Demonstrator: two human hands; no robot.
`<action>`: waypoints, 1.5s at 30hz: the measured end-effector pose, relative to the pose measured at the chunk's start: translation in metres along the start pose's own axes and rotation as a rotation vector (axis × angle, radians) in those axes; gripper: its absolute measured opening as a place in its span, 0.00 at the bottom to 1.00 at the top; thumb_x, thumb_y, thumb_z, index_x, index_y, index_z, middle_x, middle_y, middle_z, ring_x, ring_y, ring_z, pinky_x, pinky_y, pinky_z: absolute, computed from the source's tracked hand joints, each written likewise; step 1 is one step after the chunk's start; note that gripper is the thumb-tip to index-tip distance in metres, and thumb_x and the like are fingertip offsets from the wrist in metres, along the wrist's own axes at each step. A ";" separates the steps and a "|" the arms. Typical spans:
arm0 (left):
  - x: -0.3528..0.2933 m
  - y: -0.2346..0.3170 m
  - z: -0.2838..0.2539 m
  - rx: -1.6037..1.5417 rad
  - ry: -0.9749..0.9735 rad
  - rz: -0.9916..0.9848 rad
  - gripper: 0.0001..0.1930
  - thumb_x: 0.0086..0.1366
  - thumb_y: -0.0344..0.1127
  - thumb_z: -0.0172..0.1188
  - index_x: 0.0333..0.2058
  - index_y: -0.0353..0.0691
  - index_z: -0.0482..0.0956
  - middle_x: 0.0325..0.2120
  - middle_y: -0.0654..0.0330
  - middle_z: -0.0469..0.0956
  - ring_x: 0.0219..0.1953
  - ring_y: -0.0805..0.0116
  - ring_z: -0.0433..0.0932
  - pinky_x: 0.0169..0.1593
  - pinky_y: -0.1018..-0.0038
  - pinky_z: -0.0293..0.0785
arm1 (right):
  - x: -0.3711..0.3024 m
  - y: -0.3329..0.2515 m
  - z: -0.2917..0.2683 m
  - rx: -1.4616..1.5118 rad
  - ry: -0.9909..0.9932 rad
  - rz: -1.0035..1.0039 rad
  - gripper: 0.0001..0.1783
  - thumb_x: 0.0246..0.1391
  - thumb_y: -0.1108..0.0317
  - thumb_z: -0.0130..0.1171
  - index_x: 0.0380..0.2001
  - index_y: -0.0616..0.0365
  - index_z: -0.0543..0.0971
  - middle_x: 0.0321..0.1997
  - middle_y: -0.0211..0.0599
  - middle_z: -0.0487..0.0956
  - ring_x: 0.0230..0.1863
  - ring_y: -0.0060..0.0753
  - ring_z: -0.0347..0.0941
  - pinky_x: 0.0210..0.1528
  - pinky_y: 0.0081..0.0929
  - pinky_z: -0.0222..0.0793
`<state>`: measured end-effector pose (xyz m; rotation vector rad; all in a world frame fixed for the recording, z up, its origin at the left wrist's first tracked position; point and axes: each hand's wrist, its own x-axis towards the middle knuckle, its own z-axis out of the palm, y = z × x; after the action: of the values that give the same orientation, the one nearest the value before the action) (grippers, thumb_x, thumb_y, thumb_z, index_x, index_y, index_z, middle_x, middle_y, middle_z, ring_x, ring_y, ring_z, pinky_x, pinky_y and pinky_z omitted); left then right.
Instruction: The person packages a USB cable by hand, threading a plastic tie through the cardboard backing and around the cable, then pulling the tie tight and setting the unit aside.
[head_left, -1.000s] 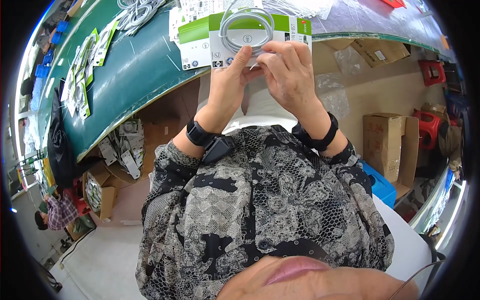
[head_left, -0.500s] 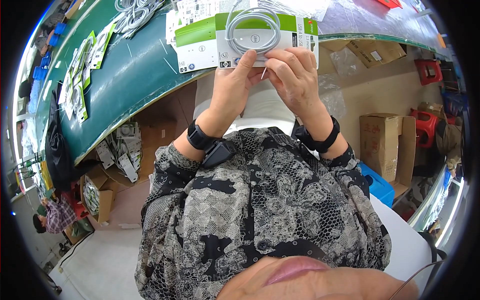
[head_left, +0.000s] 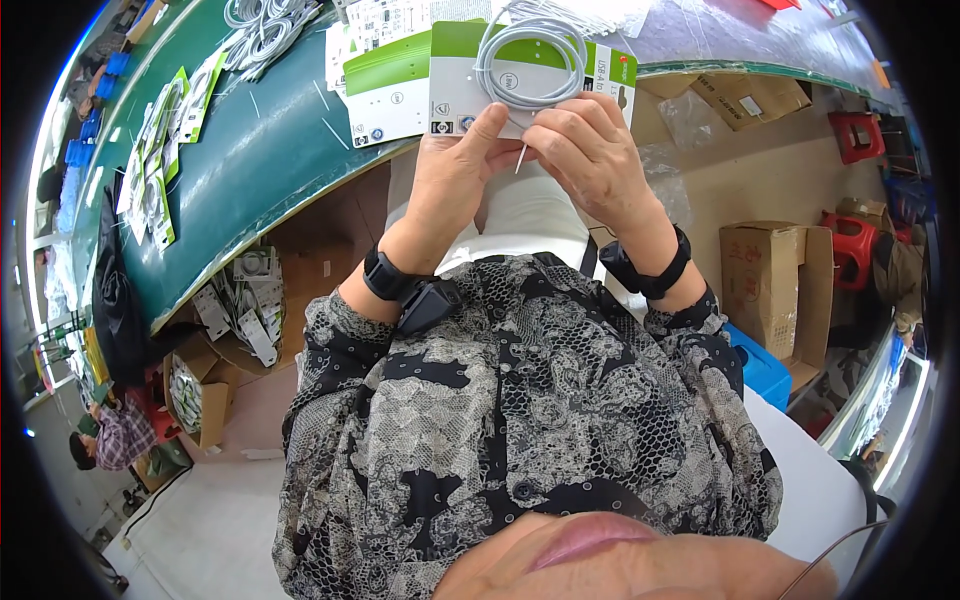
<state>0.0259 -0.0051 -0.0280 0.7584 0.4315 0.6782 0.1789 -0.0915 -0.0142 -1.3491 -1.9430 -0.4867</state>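
Here I have both hands up at the near edge of the green worktop (head_left: 250, 170), working on one white-and-green card (head_left: 520, 70) with a coil of white cable (head_left: 530, 62) lying against its face. My left hand (head_left: 450, 185) pinches the card's lower edge, thumb on top, fingers closed on the card. My right hand (head_left: 590, 150) grips the same edge just beside it, and a thin white tie end (head_left: 521, 158) pokes down between the two hands; those fingers look closed on card and tie together. To do this well I judge I should keep the card flat, hold the coil centred, and draw the tie snug without creasing the card.

Off to the left, more cards (head_left: 160, 140) lie along the worktop, and loose coils (head_left: 260, 20) sit near its far side. Another card (head_left: 385, 80) lies touching mine, close enough to snag. Cardboard boxes (head_left: 770, 280) stand on the floor at right.
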 end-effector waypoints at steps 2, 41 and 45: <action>0.000 -0.003 0.001 0.026 0.020 0.027 0.12 0.67 0.31 0.53 0.46 0.30 0.72 0.42 0.52 0.76 0.43 0.58 0.78 0.46 0.63 0.79 | 0.000 -0.002 0.001 -0.005 0.010 -0.002 0.18 0.35 0.76 0.65 0.34 0.53 0.76 0.39 0.29 0.75 0.40 0.35 0.70 0.45 0.33 0.67; -0.008 -0.020 0.006 0.257 0.083 0.403 0.12 0.59 0.23 0.60 0.43 0.31 0.75 0.40 0.55 0.77 0.40 0.62 0.79 0.46 0.67 0.79 | -0.004 -0.010 0.014 0.055 0.211 0.117 0.13 0.39 0.79 0.64 0.32 0.62 0.75 0.45 0.41 0.77 0.48 0.50 0.72 0.56 0.47 0.68; -0.003 0.003 -0.005 0.829 -0.111 0.907 0.14 0.54 0.24 0.64 0.41 0.32 0.77 0.41 0.52 0.76 0.42 0.58 0.79 0.48 0.65 0.78 | -0.008 -0.012 0.010 0.067 0.229 0.111 0.12 0.39 0.77 0.64 0.30 0.61 0.74 0.42 0.39 0.76 0.50 0.52 0.71 0.59 0.49 0.65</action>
<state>0.0196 -0.0032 -0.0287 1.8196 0.2370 1.3141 0.1659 -0.0943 -0.0256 -1.2911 -1.6746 -0.4945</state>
